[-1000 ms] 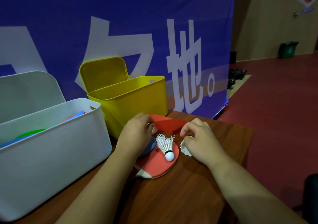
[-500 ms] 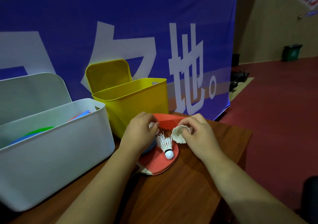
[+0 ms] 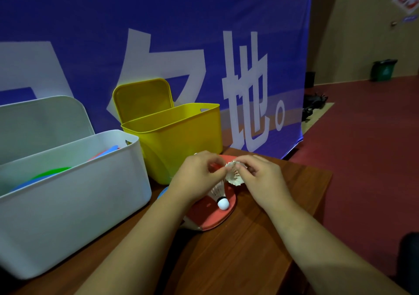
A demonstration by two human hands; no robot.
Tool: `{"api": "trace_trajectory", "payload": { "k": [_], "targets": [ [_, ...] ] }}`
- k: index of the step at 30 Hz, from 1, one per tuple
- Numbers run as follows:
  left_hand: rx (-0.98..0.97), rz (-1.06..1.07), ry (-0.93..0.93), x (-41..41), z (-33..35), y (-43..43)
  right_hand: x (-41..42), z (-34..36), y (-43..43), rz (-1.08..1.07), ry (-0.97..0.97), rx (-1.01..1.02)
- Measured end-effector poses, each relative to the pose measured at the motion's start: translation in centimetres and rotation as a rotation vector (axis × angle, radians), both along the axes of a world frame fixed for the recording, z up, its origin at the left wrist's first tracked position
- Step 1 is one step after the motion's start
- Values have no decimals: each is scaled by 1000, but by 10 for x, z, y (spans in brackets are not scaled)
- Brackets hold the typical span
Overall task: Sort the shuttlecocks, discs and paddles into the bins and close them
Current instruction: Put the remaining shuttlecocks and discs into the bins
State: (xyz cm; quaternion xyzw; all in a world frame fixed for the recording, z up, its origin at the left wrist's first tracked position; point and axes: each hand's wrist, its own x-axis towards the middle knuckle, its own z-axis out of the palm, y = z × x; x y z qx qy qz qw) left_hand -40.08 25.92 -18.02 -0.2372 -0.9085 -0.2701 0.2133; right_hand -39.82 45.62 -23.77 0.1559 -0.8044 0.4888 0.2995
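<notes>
Both hands meet over the far end of the wooden table point(image 3: 249, 249). The right hand point(image 3: 263, 179) curls its fingers round the white feather skirt of a shuttlecock point(image 3: 234, 174). The left hand point(image 3: 197, 177) brings thumb and forefinger together on the skirt's rim at nine o'clock, seemingly pinching it; its other fingers are curled under.

The step looks like gathering shuttlecocks for a bin. It calls for a gentle hold, since the feathers are thin and stiff and could splay or snap under a squeeze. A light hold near the cork base would serve better than one on the rim.

A second shuttlecock point(image 3: 220, 195) lies at six o'clock from the hands on a red paddle point(image 3: 208, 217), its round white cork pointing toward the person. It could roll off the smooth rubber face if the paddle is nudged.

The yellow bin point(image 3: 181, 140) — glossy plastic, rounded corners, lid propped upright behind — stands open at eleven o'clock, just beyond the hands; its inside is hidden. The white bin point(image 3: 68, 192) at nine o'clock already holds flat discs point(image 3: 49, 172), so the yellow one is the likelier target.
</notes>
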Motion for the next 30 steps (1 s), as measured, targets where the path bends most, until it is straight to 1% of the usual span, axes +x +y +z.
{"api": "trace_trajectory", "payload": {
  "k": [4, 6, 9, 10, 12, 15, 20, 24, 26, 30],
  "targets": [
    [104, 140, 139, 2, 8, 6, 9, 7, -2, -13, 42, -122],
    [190, 207, 156, 6, 17, 4, 9, 6, -2, -27, 40, -126],
    [260, 286, 157, 15, 36, -5, 8, 2, -6, -87, 30, -59],
    [278, 303, 139, 19, 43, -9, 7, 3, -7, -128, 41, -20],
    [344, 304, 34, 29, 56, -19, 9, 9, -8, -200, 103, 34],
    [487, 313, -93, 53, 70, -40, 22, 30, -12, -235, 158, 8],
    [627, 373, -112, 115, 98, -96, 54, 71, -51, -115, 266, -163],
    [794, 426, -95, 172, 124, -150, 76, 94, -100, 7, 339, -203],
    [800, 496, -57, 200, 135, -179, 84, 101, -127, 69, 367, -221],
    [751, 692, 63, 258, 152, -239, 102, 110, -184, 177, 386, -252]
  ]
}}
